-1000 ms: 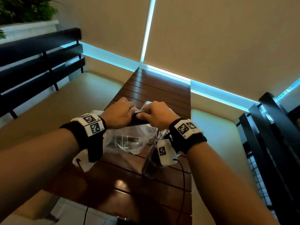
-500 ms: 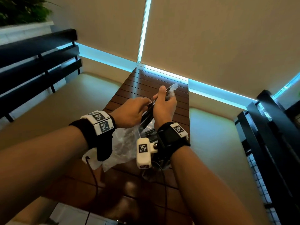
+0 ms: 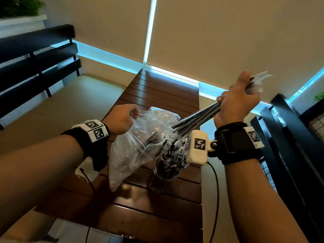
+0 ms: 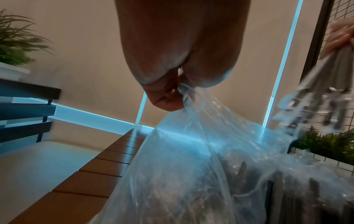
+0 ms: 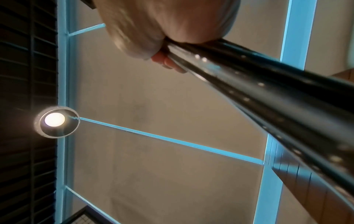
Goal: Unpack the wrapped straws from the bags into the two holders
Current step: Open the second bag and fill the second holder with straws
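Observation:
My right hand grips a bundle of black wrapped straws, raised up and to the right, clear of the bag; the bundle runs across the right wrist view. My left hand pinches the top edge of the clear plastic bag, holding it up over the table. The pinch on the bag shows in the left wrist view, with a few dark straws still inside it. A glass holder stands below the bundle, packed with wrapped straws. A second holder is not visible.
The dark slatted wooden table runs away from me toward the wall. A black bench stands on the left, a black wire rack with plants on the right. Cables hang from both wrists.
My right hand has pulled the bundle of straws out of the bag, up and to the right. My left hand has stayed on the bag and lifted its edge.

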Available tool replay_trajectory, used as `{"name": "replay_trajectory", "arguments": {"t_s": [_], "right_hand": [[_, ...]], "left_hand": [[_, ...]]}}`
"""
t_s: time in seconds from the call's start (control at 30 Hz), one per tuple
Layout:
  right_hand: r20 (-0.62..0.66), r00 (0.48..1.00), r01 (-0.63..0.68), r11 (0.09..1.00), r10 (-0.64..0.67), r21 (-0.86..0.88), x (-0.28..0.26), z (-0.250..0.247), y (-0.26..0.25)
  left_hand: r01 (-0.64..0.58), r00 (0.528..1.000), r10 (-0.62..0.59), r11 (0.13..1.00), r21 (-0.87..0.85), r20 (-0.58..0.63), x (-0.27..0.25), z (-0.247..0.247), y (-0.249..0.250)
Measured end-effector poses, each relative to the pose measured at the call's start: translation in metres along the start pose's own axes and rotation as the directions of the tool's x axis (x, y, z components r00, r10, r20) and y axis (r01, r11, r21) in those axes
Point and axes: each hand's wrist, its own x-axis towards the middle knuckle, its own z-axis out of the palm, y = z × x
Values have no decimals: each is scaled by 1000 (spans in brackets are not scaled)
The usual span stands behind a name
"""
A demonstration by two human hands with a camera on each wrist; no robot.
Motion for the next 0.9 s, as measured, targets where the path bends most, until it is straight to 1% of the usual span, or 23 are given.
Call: {"name": "replay_trajectory", "arguments": {"t_s": [0.1, 0.23, 0.33, 0.43, 0.5, 0.53, 0.6, 0.67, 0.73, 0.8, 0.9], "right_hand": [[-24, 999, -27, 994, 24, -106, 11, -16, 9], [-44, 998, -56, 964, 46, -259, 8, -33, 36], [-78, 997, -30, 948, 5, -316, 0, -40, 49], [-75, 994, 43, 927, -76, -373, -8, -39, 55], [-13, 990, 124, 896, -143, -426, -17, -36, 56], [46, 983, 180, 876, -179, -447, -25, -34, 57], [215, 949, 304, 843, -230, -444, -48, -32, 61], [355, 903, 389, 813, -243, -433, -72, -37, 75], [410, 884, 405, 806, -225, -431, -88, -46, 89], [435, 881, 384, 820, -187, -426, -94, -50, 97], [444, 870, 412, 812, -215, -414, -93, -51, 96]], "left_hand": [[19, 1000, -19, 1000, -4, 2, -1, 4, -5], [-2, 1000, 2, 1000, 3, 16, -2, 9, -3], [-12, 999, 12, 1000, 3, 31, -2, 9, 0], [-17, 1000, 17, 1000, 1, 21, -2, 9, -1], [-18, 1000, 18, 1000, 1, 24, -2, 9, -4], [-18, 999, 18, 1000, 4, 26, -2, 8, -5], [-16, 1000, 16, 1000, 7, 23, -2, 8, -7], [-20, 1000, 20, 1000, 5, 17, -3, 8, -9], [-27, 999, 27, 1000, 10, 17, -5, 8, -9], [-33, 999, 33, 999, 16, 16, -6, 6, -10], [-37, 999, 37, 999, 19, 7, -5, 5, -10]]}}
